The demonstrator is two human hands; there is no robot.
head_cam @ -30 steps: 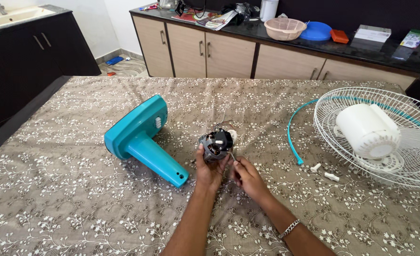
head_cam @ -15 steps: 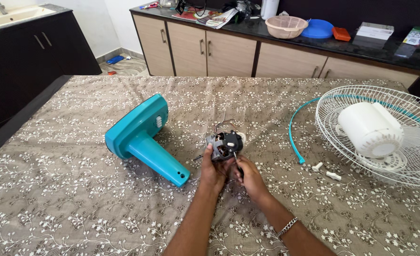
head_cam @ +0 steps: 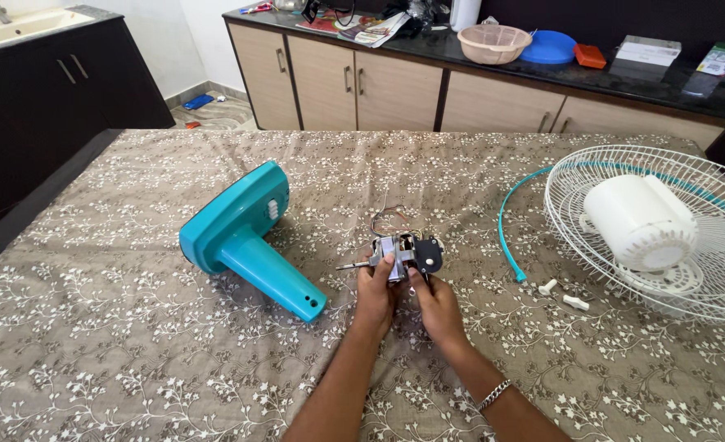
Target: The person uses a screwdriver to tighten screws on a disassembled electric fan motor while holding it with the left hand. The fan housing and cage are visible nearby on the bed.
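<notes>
Mid-table (head_cam: pixel 133 344), both hands hold motor (head_cam: pixel 402 252).

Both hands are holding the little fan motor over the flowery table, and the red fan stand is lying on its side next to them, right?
Not quite. The fan stand is teal, not red, as the head view shows. The rest holds: the left hand and right hand both hold the little fan motor over the flowery table, and the stand lies on its side next to them.

White box (head_cam: pixel 646 51) and green packet (head_cam: pixel 720 59) on counter (head_cam: pixel 665 82).
</notes>
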